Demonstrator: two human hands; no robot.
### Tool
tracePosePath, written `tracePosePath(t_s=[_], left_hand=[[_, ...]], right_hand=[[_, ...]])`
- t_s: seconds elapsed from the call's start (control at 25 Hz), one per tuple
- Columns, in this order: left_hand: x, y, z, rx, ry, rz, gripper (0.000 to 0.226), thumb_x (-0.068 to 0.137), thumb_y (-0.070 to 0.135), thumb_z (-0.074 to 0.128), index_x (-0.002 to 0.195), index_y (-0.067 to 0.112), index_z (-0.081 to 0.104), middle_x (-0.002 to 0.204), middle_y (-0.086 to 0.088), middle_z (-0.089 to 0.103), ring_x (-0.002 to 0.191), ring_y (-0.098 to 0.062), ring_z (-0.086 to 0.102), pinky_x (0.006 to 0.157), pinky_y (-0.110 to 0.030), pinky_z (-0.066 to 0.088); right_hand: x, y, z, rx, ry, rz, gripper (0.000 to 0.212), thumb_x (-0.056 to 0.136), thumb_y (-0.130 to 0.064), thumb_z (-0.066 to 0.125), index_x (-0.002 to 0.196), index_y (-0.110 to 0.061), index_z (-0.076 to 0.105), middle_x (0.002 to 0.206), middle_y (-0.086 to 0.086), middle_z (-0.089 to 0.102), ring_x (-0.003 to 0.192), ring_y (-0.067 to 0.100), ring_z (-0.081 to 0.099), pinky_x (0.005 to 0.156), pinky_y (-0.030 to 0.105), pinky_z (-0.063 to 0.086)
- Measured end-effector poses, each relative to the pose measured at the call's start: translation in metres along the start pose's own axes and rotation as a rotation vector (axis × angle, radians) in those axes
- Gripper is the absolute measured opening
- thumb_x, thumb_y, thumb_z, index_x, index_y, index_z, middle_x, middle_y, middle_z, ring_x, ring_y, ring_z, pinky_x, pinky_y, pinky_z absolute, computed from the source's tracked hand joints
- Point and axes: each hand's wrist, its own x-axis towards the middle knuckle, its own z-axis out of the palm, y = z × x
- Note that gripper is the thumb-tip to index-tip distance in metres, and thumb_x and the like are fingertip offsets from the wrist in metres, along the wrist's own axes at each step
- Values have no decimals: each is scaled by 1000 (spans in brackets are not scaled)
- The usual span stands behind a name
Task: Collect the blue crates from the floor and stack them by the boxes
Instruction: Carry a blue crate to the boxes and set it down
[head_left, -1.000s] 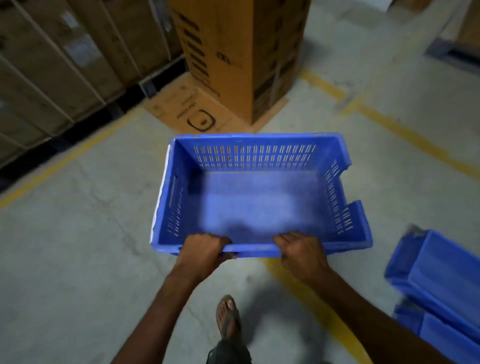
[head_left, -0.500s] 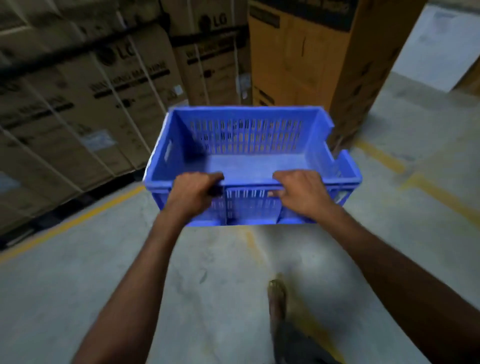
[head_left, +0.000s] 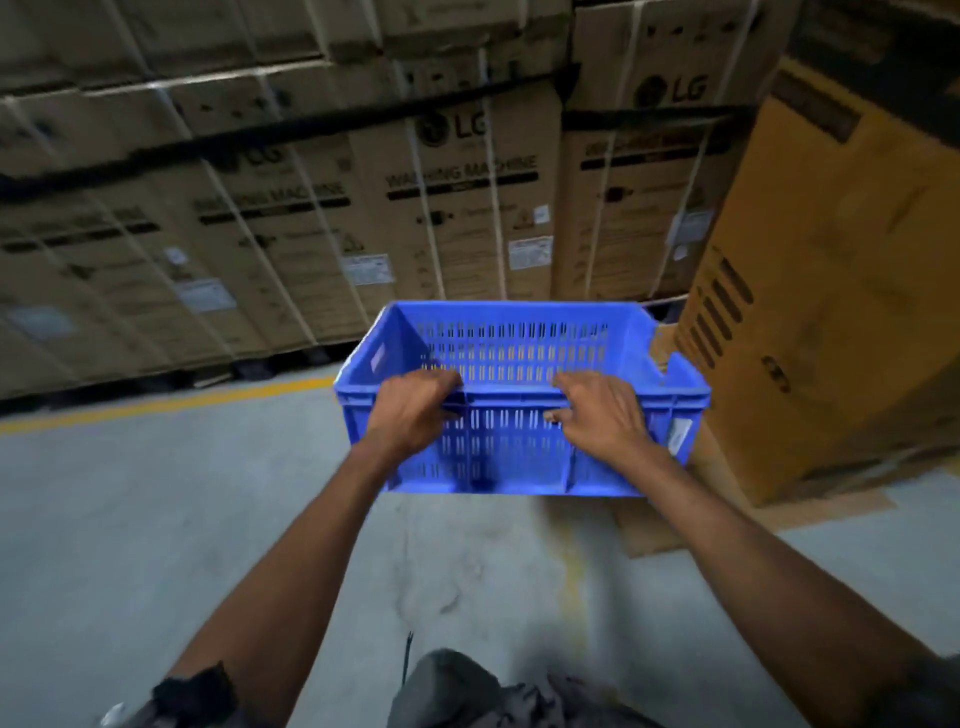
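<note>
I hold an empty blue slotted crate (head_left: 519, 457) out in front of me, above the floor, level and upright. My left hand (head_left: 410, 410) grips its near rim left of centre. My right hand (head_left: 602, 415) grips the same rim right of centre, fingers over the edge and thumb on the outer wall. A white label shows on the crate's right near corner. A wall of strapped cardboard washing-machine boxes (head_left: 457, 208) stands just beyond the crate.
A tall orange-brown carton (head_left: 831, 312) stands at the right on flattened cardboard (head_left: 727, 519). A yellow floor line (head_left: 156, 408) runs along the foot of the stacked boxes. Grey concrete floor (head_left: 156, 545) lies to the left and below. My knee shows at the bottom.
I have walked toward the stacked boxes with the crate in both hands. The boxes now fill the upper view, and the other blue crates at the right are out of view.
</note>
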Motion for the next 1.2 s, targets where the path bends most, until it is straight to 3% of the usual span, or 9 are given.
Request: tracePosePath(t_s=[0.12,0.2,0.36,0.48,0.76,0.96,1.2], left_hand=[[12,-30,30,-15,24,-81,28,75,20,78,95,26,59,87,1,69,84,-29,67,64,-36,46],[35,-63,41,-33,-4,-110,29,75,21,79,94,26,58,87,3,68,85,-28,65,65,-36,43],[80,-128,86,-87,-150,-126,34,80,32,76,108,25,59,109,2,66,106,-26,60,79,-39,44],[84,-165,151,-113,-295,-154,40,82,32,71,118,23,58,120,-1,62,116,-29,55,86,-43,42],[126,-219,319,-125,-596,-142,44,91,33,63,130,21,47,135,-2,52,128,-28,48,98,-43,37],[218,-262,443,-179,-576,-218,40,81,40,73,115,24,61,120,0,64,116,-26,61,88,-37,47],[307,-292,569,-79,-374,-272,34,76,29,79,102,16,62,104,-9,65,99,-34,65,75,-42,48]], right_hand=[[45,-9,34,-1,-57,-97,27,75,-21,76,100,-19,64,91,6,69,92,33,65,72,38,49],[91,-18,50,2,-123,-139,25,78,-24,76,100,-19,65,91,5,66,93,33,63,74,39,50],[166,-41,102,73,-258,-83,37,84,-39,73,117,-23,66,114,3,69,113,28,62,87,37,49],[196,-57,165,83,-464,-45,50,89,-42,67,135,-27,57,136,0,61,127,22,56,100,33,45],[255,-47,336,74,-808,9,32,91,-30,63,120,-20,58,128,8,62,119,29,59,94,37,48],[340,-2,472,59,-794,-87,33,88,-31,62,119,-22,58,124,8,65,117,29,61,93,37,49],[433,48,594,-73,-534,-156,28,85,-20,65,112,-16,60,108,9,68,105,32,64,86,39,48]])
